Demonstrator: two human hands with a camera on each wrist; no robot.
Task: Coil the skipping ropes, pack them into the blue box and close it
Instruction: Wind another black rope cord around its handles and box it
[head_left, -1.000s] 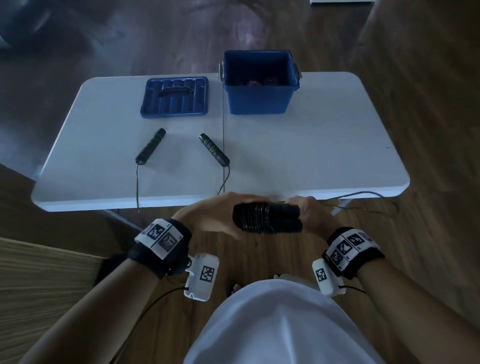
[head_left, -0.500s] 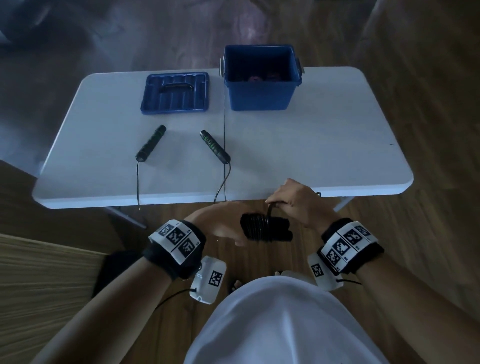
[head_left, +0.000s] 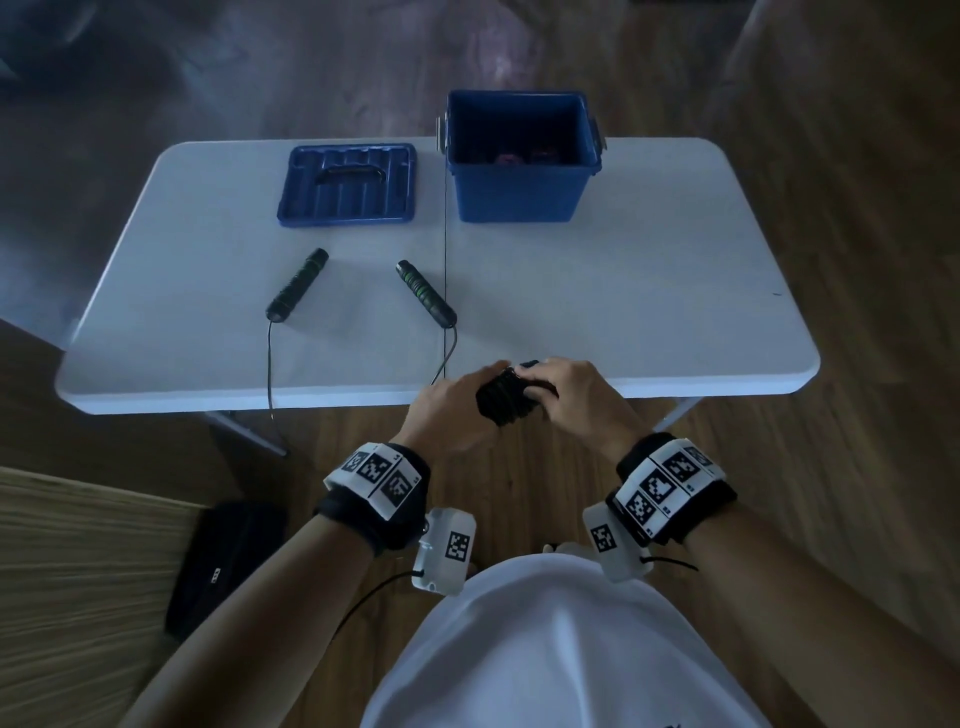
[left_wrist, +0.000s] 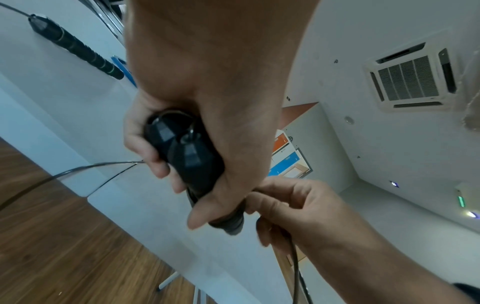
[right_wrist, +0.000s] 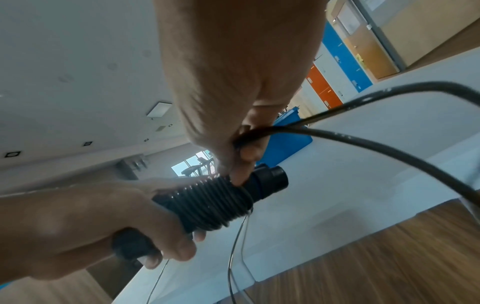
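Note:
My left hand (head_left: 457, 410) grips a pair of black skipping-rope handles (left_wrist: 187, 152) with cord wound round them in a tight coil (right_wrist: 207, 201). This bundle (head_left: 504, 402) is over the table's front edge. Against the coil's end, my right hand (head_left: 576, 395) pinches the loose black cord (right_wrist: 363, 148). A second rope lies uncoiled on the white table (head_left: 623, 312), its two handles (head_left: 297, 285) (head_left: 426, 293) apart and its thin cord hanging over the front edge. The blue box (head_left: 519, 192) stands open at the back, with something dark red inside. Its lid (head_left: 348, 184) lies to its left.
A black bag (head_left: 223, 561) lies on the wooden floor by my left forearm. A light wooden surface (head_left: 78, 597) fills the lower left. The table's legs show under its front edge.
Both hands have moved the bundle up and forward to the table's front edge. My right hand has swung from the bundle's right end to over its top with the cord.

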